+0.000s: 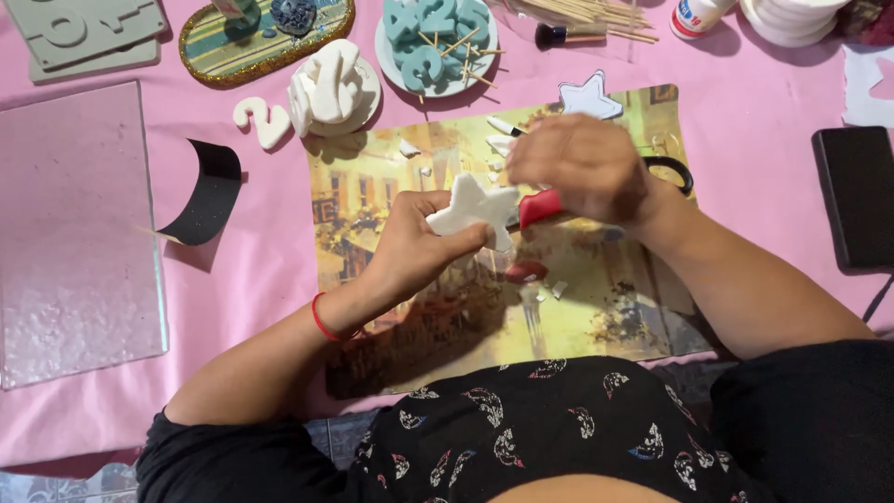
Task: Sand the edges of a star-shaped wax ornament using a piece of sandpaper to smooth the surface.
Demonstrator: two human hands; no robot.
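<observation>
My left hand [424, 244] grips a white foam star [473, 210] over a picture placemat [596, 307]. My right hand [582, 168] is closed around a red-handled tool [540, 207], whose tip meets the star's right edge; the blade is hidden behind the star and my fingers. A red thread circles my left wrist. Small white foam scraps [554, 291] lie on the mat below the hands. Another cut white star [589, 99] rests at the mat's far edge.
A glass sheet [79, 233] lies at left beside a curved black strip [207, 191]. At the back are white foam shapes [326, 88], a plate of teal shapes [438, 42], wooden sticks [587, 14], a glue bottle [694, 14]. A black case [857, 196] sits right.
</observation>
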